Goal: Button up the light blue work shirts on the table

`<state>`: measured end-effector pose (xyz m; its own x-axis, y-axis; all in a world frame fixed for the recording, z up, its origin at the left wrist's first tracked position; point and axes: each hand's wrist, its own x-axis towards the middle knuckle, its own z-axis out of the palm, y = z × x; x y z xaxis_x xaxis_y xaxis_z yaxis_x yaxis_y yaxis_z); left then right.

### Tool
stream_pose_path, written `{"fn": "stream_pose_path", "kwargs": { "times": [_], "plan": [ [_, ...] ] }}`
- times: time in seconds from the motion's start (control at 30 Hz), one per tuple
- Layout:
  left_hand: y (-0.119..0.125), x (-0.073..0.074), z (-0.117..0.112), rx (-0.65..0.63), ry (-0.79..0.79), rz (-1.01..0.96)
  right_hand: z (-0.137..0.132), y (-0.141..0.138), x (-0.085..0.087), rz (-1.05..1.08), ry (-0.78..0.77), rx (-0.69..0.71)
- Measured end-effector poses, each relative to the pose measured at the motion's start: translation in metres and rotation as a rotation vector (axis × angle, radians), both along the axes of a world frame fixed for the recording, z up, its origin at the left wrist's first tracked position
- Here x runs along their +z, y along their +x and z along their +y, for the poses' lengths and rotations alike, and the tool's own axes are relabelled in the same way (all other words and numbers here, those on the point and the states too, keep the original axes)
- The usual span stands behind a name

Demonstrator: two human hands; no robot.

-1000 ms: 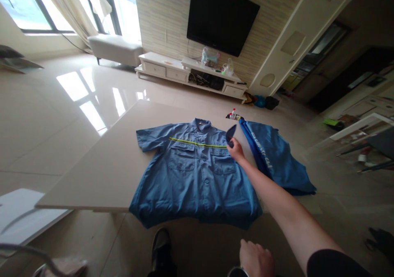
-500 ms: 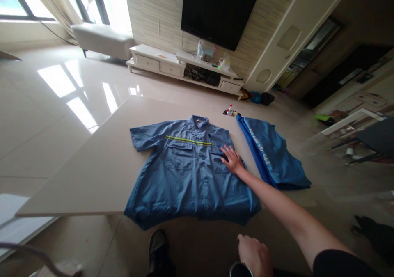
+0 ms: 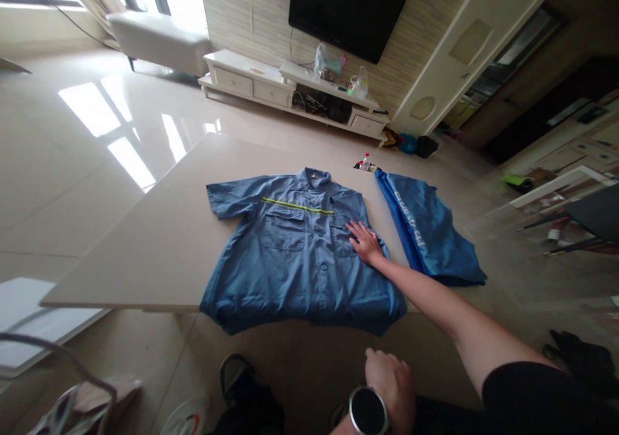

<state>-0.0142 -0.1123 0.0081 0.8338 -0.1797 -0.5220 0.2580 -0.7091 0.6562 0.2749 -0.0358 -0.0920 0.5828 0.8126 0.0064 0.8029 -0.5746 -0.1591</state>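
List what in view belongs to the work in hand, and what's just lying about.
Belongs to the work:
shirt, spread out under the right hand
table beneath it
blue cloth beside the shirt, probably

Seemingly just lying about:
television
plastic bags on the cabinet
bench
chair

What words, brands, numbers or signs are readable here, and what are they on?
Nothing reads clearly.
White lettering on the folded blue cloth: too blurred to read.
Label inside the collar of the blue shirt: too small.
Faint mark on the lower edge of the television: too small.
Watch: dark face, nothing readable.
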Motion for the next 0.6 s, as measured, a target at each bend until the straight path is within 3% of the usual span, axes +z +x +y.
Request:
{"fn": "stream_pose_path", "kwargs": {
  "times": [0.1, 0.2, 0.33, 0.47, 0.6],
  "plan": [
    [-0.001, -0.001, 0.002, 0.037, 0.069, 0.005, 0.0, 0.001, 0.0, -0.012, 0.002, -0.001],
    [-0.001, -0.008, -0.008, 0.051, 0.029, 0.016, 0.003, 0.004, 0.0, -0.025, 0.0, -0.001],
    [0.004, -0.031, -0.029, 0.089, 0.007, 0.098, 0.004, 0.01, -0.002, -0.041, 0.006, 0.007],
    [0.018, -0.056, -0.037, 0.237, -0.125, -0.019, 0.001, 0.017, -0.007, -0.126, -0.024, 0.051],
    [0.03, -0.059, -0.03, 0.288, -0.182, -0.097, 0.024, 0.013, 0.009, -0.289, -0.056, 0.105]
  ]
}}
